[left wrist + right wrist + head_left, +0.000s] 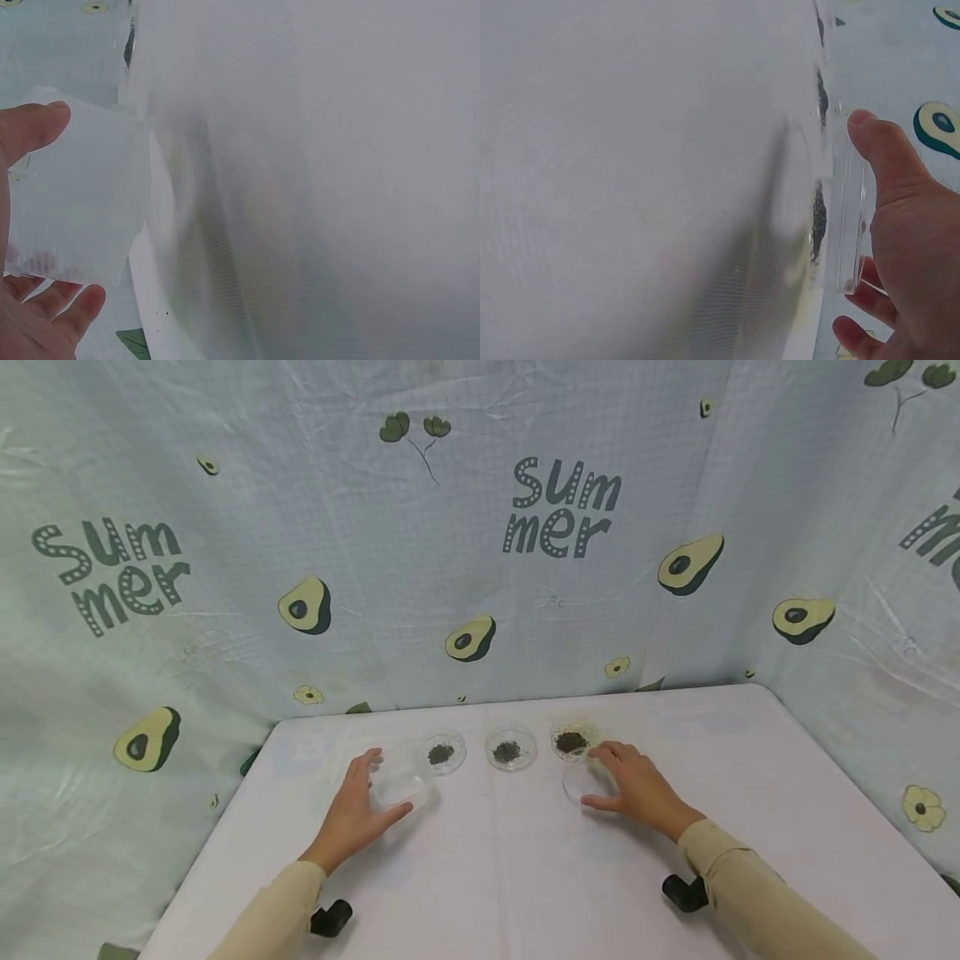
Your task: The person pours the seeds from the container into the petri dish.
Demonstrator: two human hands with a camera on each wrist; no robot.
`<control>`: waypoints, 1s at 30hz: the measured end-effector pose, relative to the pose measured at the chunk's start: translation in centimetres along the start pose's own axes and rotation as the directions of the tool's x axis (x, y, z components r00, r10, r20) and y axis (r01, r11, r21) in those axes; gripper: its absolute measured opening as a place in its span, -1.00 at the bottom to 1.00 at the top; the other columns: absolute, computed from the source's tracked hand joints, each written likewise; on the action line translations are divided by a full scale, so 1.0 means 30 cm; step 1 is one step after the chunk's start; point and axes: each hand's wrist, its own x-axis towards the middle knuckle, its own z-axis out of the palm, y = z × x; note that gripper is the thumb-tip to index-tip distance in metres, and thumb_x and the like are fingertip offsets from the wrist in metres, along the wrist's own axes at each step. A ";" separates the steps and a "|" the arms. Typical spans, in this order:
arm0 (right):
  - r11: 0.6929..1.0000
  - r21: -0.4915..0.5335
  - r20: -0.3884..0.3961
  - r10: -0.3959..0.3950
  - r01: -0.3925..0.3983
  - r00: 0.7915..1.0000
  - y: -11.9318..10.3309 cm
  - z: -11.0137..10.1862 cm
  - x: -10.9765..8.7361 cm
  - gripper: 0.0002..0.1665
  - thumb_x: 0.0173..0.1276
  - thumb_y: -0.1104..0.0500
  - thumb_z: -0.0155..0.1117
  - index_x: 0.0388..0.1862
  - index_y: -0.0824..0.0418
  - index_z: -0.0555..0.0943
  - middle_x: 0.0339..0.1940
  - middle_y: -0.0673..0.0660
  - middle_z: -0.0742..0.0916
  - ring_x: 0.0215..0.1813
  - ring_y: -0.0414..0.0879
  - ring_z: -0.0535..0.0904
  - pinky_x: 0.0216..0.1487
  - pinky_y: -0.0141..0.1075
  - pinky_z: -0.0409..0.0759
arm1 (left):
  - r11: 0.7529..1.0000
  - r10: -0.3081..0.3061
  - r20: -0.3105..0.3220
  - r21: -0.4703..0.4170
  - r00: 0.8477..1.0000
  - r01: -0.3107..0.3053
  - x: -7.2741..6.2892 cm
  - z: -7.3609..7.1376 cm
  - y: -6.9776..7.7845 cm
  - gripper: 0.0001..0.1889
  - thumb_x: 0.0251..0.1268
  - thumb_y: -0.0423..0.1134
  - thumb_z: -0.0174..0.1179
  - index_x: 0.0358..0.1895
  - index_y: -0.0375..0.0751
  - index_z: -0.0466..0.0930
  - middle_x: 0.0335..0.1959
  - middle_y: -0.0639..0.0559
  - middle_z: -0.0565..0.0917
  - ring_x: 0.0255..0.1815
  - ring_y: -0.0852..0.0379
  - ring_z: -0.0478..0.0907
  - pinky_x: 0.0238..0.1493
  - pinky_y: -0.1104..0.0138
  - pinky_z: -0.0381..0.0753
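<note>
My left hand grips a clear, boxy plastic container at the left of the white table. In the left wrist view its flat translucent side lies between the thumb and the fingers. My right hand holds an empty-looking clear petri dish by its edges; the right wrist view shows that dish edge-on. Behind the hands stand a left petri dish, a middle petri dish and a right petri dish, each with dark crumbly material. The held dish partly overlaps the right one in view.
The white-covered table ends at a hanging curtain printed with avocados and lettering. Black wrist-worn pieces stick out beside the sleeves. Dark specks lie around the material in the dishes.
</note>
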 end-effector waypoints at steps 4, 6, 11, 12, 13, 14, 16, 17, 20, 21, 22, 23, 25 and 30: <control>1.000 0.008 -0.010 0.014 -0.014 1.000 0.004 -0.003 0.011 -0.15 0.02 -0.20 0.51 0.22 0.19 0.49 0.21 0.28 0.54 0.24 0.24 0.46 0.19 0.19 0.45 | 1.000 -0.006 -0.001 -0.007 1.000 0.006 -0.004 0.003 -0.013 0.01 0.02 0.04 0.45 0.46 -0.18 0.01 0.33 -0.18 0.30 0.19 -0.19 0.46 0.14 -0.04 0.54; 1.000 0.008 -0.015 0.017 -0.017 1.000 0.006 -0.004 0.016 -0.15 0.03 -0.19 0.51 0.22 0.21 0.49 0.21 0.30 0.54 0.24 0.25 0.46 0.18 0.20 0.45 | 1.000 -0.003 -0.005 -0.015 1.000 0.003 -0.005 0.005 -0.018 0.01 0.02 0.02 0.45 0.46 -0.20 0.01 0.32 -0.20 0.30 0.21 -0.19 0.45 0.15 -0.05 0.53; 1.000 0.004 -0.013 0.024 -0.024 1.000 0.010 -0.003 0.028 -0.16 0.06 -0.18 0.48 0.22 0.24 0.48 0.22 0.32 0.54 0.24 0.27 0.45 0.17 0.22 0.45 | 0.999 -0.010 -0.003 -0.031 1.000 0.010 -0.010 0.007 -0.027 0.02 0.03 0.04 0.44 0.47 -0.21 -0.01 0.33 -0.20 0.29 0.26 -0.18 0.41 0.15 -0.05 0.53; 1.000 0.006 -0.010 0.028 -0.028 1.000 0.011 -0.002 0.031 -0.16 0.07 -0.18 0.48 0.22 0.24 0.48 0.22 0.32 0.53 0.25 0.27 0.45 0.17 0.22 0.45 | 0.999 -0.011 -0.002 -0.034 1.000 0.011 -0.011 0.007 -0.028 0.03 0.03 0.05 0.43 0.47 -0.20 -0.01 0.33 -0.20 0.29 0.26 -0.18 0.41 0.15 -0.05 0.53; 0.999 0.008 -0.007 0.033 -0.033 0.999 0.013 -0.001 0.034 -0.17 0.08 -0.18 0.48 0.22 0.24 0.48 0.23 0.32 0.53 0.25 0.27 0.45 0.18 0.22 0.44 | 0.999 -0.012 -0.001 -0.036 1.000 0.012 -0.011 0.006 -0.030 0.03 0.04 0.06 0.43 0.48 -0.21 -0.01 0.33 -0.20 0.28 0.25 -0.18 0.41 0.15 -0.05 0.52; 0.999 0.011 -0.005 0.038 -0.038 0.999 0.014 0.000 0.037 -0.17 0.08 -0.18 0.47 0.23 0.24 0.48 0.24 0.32 0.53 0.26 0.27 0.44 0.18 0.22 0.44 | 0.999 -0.015 0.000 -0.039 1.000 0.015 -0.012 0.006 -0.031 0.03 0.04 0.07 0.42 0.48 -0.20 -0.02 0.34 -0.20 0.28 0.25 -0.18 0.41 0.15 -0.05 0.52; 0.999 0.018 0.001 0.047 -0.047 0.999 0.015 0.000 0.043 -0.17 0.09 -0.18 0.47 0.23 0.24 0.48 0.25 0.32 0.52 0.27 0.27 0.43 0.20 0.23 0.43 | 0.999 -0.020 0.002 -0.047 1.000 0.020 -0.013 0.006 -0.035 0.03 0.04 0.08 0.42 0.48 -0.20 -0.02 0.34 -0.19 0.28 0.25 -0.18 0.41 0.15 -0.06 0.51; 0.998 0.019 0.006 0.053 -0.053 0.999 0.014 0.000 0.046 -0.17 0.10 -0.18 0.46 0.24 0.24 0.47 0.26 0.31 0.52 0.28 0.27 0.42 0.21 0.23 0.42 | 0.998 -0.022 0.003 -0.052 1.000 0.022 -0.013 0.006 -0.037 0.03 0.05 0.08 0.42 0.48 -0.20 -0.02 0.34 -0.19 0.28 0.27 -0.18 0.40 0.15 -0.06 0.51; 0.997 0.019 0.021 0.072 -0.072 0.997 0.011 -0.002 0.054 -0.16 0.11 -0.19 0.44 0.26 0.24 0.46 0.28 0.32 0.50 0.30 0.27 0.40 0.23 0.23 0.40 | 0.997 -0.036 0.010 -0.072 0.999 0.037 -0.013 0.007 -0.043 0.03 0.05 0.09 0.41 0.48 -0.20 -0.04 0.36 -0.18 0.27 0.30 -0.16 0.37 0.18 -0.05 0.49; 0.997 0.018 0.026 0.077 -0.077 0.997 0.010 -0.002 0.057 -0.15 0.11 -0.19 0.44 0.26 0.24 0.46 0.29 0.32 0.49 0.31 0.28 0.40 0.23 0.23 0.40 | 0.996 -0.040 0.013 -0.078 0.999 0.041 -0.012 0.008 -0.046 0.04 0.06 0.09 0.41 0.48 -0.21 -0.04 0.36 -0.18 0.27 0.32 -0.16 0.36 0.18 -0.05 0.48; 0.997 0.015 0.029 0.080 -0.080 0.996 0.010 -0.003 0.060 -0.16 0.12 -0.19 0.44 0.26 0.25 0.46 0.29 0.32 0.49 0.31 0.28 0.39 0.23 0.23 0.39 | 0.996 -0.044 0.015 -0.080 0.999 0.045 -0.012 0.009 -0.047 0.04 0.06 0.10 0.41 0.48 -0.21 -0.04 0.36 -0.17 0.27 0.32 -0.16 0.35 0.19 -0.05 0.48; 0.996 0.012 0.032 0.082 -0.083 0.996 0.009 -0.003 0.062 -0.15 0.12 -0.19 0.44 0.27 0.25 0.45 0.30 0.32 0.49 0.31 0.28 0.39 0.23 0.23 0.39 | 0.996 -0.047 0.017 -0.082 0.999 0.048 -0.012 0.009 -0.049 0.04 0.06 0.10 0.40 0.48 -0.21 -0.04 0.36 -0.17 0.27 0.32 -0.16 0.35 0.19 -0.05 0.48; 0.996 0.006 0.034 0.085 -0.086 0.996 0.007 -0.002 0.067 -0.15 0.12 -0.20 0.43 0.27 0.25 0.45 0.30 0.32 0.48 0.31 0.28 0.39 0.23 0.23 0.40 | 0.995 -0.051 0.018 -0.087 0.999 0.052 -0.012 0.010 -0.051 0.04 0.06 0.10 0.40 0.49 -0.21 -0.05 0.36 -0.18 0.27 0.33 -0.16 0.34 0.20 -0.05 0.47; 0.996 -0.002 0.036 0.092 -0.092 0.995 0.012 0.009 0.079 -0.14 0.13 -0.22 0.42 0.28 0.25 0.45 0.30 0.32 0.48 0.31 0.27 0.40 0.22 0.21 0.41 | 0.994 -0.051 0.018 -0.094 0.999 0.053 -0.014 0.009 -0.053 0.04 0.07 0.08 0.40 0.48 -0.24 -0.05 0.36 -0.18 0.28 0.34 -0.16 0.33 0.22 -0.05 0.46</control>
